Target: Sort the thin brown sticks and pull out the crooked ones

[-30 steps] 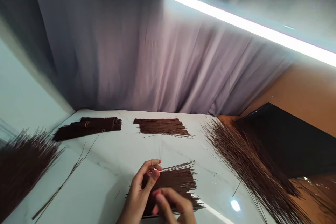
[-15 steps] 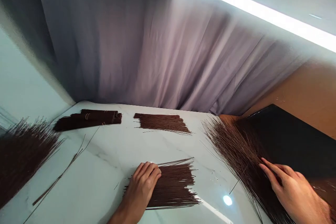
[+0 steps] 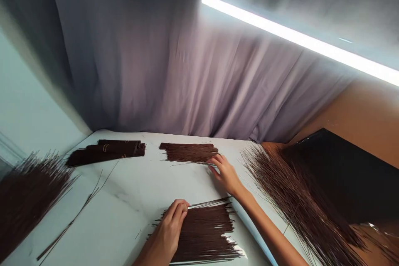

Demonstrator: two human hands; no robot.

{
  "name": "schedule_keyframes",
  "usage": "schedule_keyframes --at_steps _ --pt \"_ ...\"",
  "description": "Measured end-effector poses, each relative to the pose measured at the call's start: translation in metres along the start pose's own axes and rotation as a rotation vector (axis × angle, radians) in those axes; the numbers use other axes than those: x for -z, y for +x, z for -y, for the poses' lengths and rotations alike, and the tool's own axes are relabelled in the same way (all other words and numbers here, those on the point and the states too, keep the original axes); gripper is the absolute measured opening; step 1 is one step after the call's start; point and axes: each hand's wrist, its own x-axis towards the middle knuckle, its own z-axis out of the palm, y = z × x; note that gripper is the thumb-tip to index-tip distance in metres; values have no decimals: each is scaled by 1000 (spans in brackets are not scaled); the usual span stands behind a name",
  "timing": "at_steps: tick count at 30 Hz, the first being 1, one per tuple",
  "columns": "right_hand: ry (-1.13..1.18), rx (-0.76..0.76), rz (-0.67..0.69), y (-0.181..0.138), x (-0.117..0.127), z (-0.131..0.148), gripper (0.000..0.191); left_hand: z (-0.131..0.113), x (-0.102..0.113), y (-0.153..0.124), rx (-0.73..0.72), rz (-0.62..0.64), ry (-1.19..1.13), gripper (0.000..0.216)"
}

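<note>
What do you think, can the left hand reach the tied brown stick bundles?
Probably yes. The left hand rests on the near pile of thin brown sticks; mostly open white tabletop lies between it and the tied brown stick bundles.

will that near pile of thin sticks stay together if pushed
Probably not: the near pile is unbound, its ends fanning out, so sticks would likely scatter. They look thin and light, and may slide easily on the glossy table.

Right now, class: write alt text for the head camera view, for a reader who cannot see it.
A person's left hand rests on a near pile of thin brown sticks on a white table while the right hand touches a farther pile. Tied bundles lie far left, loose heaps at both sides, a grey curtain behind.
</note>
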Motion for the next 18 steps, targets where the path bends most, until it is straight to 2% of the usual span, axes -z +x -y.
schedule_keyframes --at_steps 3,6,11,15,18 --pt "-3 17 38 26 -32 -7 7 -7 6 3 12 25 -73 27" --pt "-12 45 51 33 -44 -11 14 -14 12 5 26 56 -79 27" --pt "9 56 -7 28 -35 -6 20 -15 16 5 159 24 -118 29" --pt "108 21 -113 25 -21 -1 22 -11 17 7 352 -52 -203 36" --pt "217 -2 -210 26 -12 3 19 -11 19 10 414 -57 -327 44"
